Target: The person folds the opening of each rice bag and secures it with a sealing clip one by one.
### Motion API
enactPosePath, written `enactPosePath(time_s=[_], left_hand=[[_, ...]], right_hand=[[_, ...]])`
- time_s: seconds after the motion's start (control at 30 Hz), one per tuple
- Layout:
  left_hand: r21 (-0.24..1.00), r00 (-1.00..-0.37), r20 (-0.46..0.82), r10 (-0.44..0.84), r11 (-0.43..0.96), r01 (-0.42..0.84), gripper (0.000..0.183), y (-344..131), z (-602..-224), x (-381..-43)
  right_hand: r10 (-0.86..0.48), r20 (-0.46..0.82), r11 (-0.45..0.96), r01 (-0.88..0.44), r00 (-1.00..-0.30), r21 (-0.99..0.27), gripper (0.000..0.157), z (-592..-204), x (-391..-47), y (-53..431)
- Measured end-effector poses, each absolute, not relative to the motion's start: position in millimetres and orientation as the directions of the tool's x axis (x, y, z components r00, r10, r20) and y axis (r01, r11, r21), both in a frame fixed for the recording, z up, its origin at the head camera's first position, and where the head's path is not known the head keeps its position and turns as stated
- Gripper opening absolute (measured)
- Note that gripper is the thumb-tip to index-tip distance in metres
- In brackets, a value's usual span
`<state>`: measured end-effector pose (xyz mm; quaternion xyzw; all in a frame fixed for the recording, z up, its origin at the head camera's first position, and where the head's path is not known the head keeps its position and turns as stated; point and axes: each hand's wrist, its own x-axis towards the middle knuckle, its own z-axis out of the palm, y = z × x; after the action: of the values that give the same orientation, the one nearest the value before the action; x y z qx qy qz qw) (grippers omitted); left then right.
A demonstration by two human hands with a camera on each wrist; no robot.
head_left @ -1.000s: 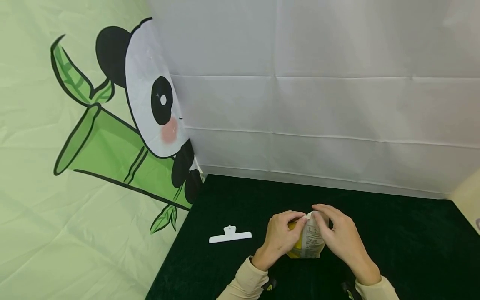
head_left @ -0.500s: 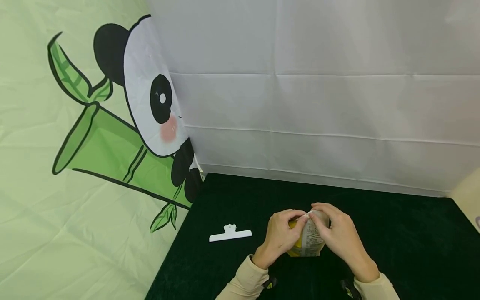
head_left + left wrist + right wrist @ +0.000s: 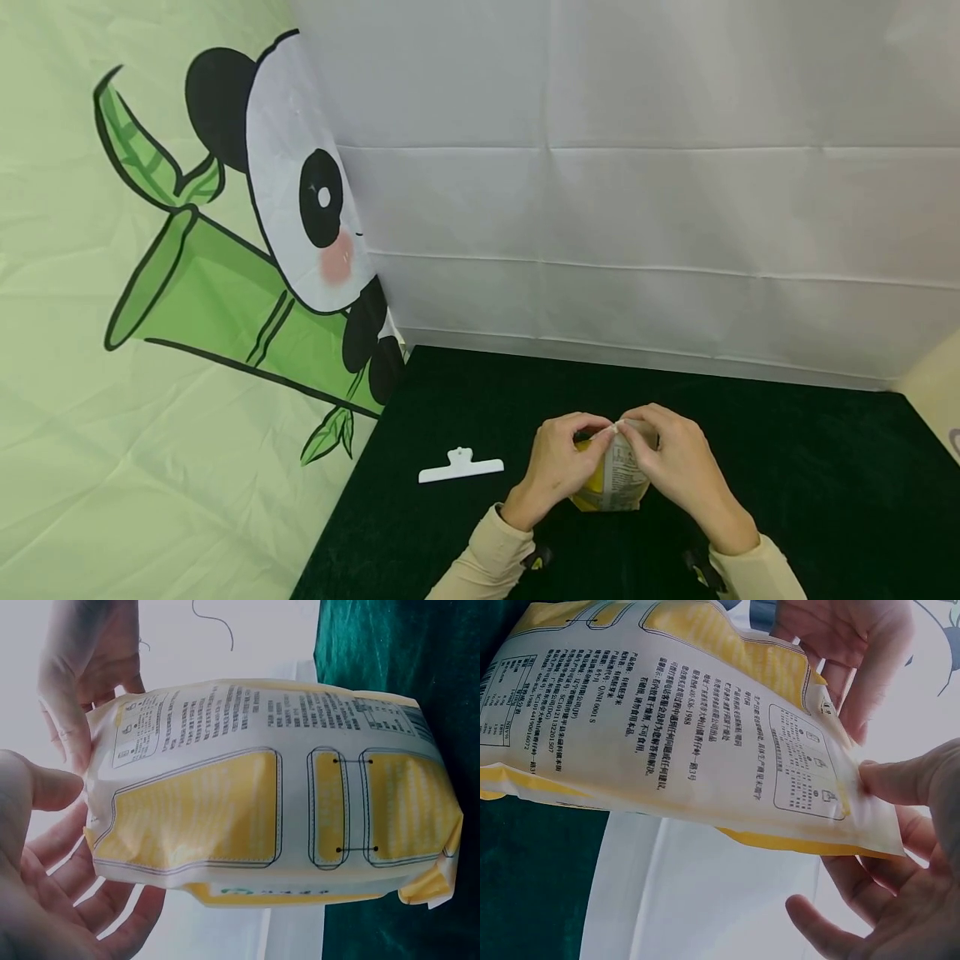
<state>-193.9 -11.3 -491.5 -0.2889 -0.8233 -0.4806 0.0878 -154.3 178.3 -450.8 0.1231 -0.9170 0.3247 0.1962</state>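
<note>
In the head view, the top of the bag [image 3: 621, 479] is partly hidden by the fingers of the left hand [image 3: 558, 462] and right hand [image 3: 681, 462], the small lettering is illegible, and the lower border crops both sleeves [image 3: 483, 557] and the near side of the table [image 3: 810, 475]. In the left wrist view, the left border cuts the left hand; in the right wrist view, the bag's lower end and the right hand are cropped at opposite borders.

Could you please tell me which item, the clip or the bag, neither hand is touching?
The white clip, lying on the table; the left hand and right hand hold the bag.
</note>
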Motion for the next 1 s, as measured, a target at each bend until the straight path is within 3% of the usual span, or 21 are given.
enactPosePath(time_s=[0.37, 0.67, 1.0], left_hand=[[0.744, -0.834, 0.397, 0.383, 0.397, 0.537, 0.018, -11.6, -490.3, -194.8], [0.732, -0.832, 0.408, 0.376, 0.411, 0.544, 0.017, -11.4, -490.6, -195.1], [0.717, -0.827, 0.429, 0.363, 0.419, 0.556, 0.018, -10.1, -490.8, -194.8]], right_hand=[[-0.116, 0.408, 0.773, -0.341, -0.906, -0.535, 0.009, -444.9, -153.1, 179.3], [-0.169, 0.450, 0.823, -0.376, -0.877, -0.425, 0.018, -434.1, -151.5, 174.7], [-0.293, 0.624, 0.850, -0.496, -0.724, -0.176, 0.016, -432.5, -153.6, 163.6]])
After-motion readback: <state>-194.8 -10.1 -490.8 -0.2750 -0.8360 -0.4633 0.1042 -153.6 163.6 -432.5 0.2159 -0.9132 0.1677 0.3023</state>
